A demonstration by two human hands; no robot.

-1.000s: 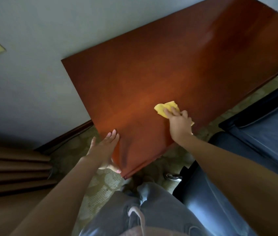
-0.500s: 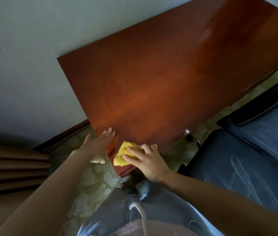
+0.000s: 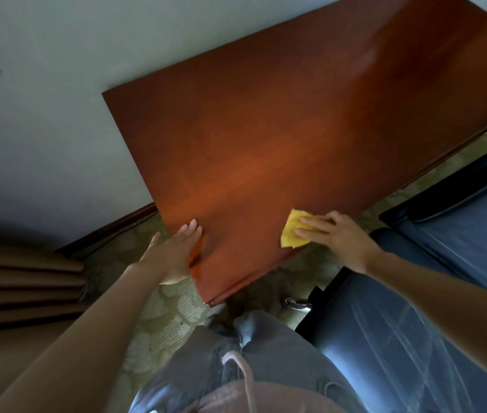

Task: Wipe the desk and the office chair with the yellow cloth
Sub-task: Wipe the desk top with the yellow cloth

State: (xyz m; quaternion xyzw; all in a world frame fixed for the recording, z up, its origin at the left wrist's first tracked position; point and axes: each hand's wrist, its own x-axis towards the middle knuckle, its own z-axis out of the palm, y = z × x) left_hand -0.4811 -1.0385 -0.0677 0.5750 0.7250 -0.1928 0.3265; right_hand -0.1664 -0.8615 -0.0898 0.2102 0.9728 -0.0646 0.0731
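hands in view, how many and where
2. The left hand rests flat on the desk's left edge near the corner; the right hand presses the yellow cloth onto the desk by its front edge.

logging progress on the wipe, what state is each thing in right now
yellow cloth, crumpled, on the desk near its front edge
right hand, straight fingers pressing the cloth down
left hand, flat on the desk's left edge
desk, glossy, cloth on it
office chair, beside the desk, seat streaked

place: furnished room — office or bedroom | signs: wooden desk (image 3: 295, 129), office chair (image 3: 385, 338), patterned carpet (image 3: 161, 323), curtain (image 3: 21, 287)
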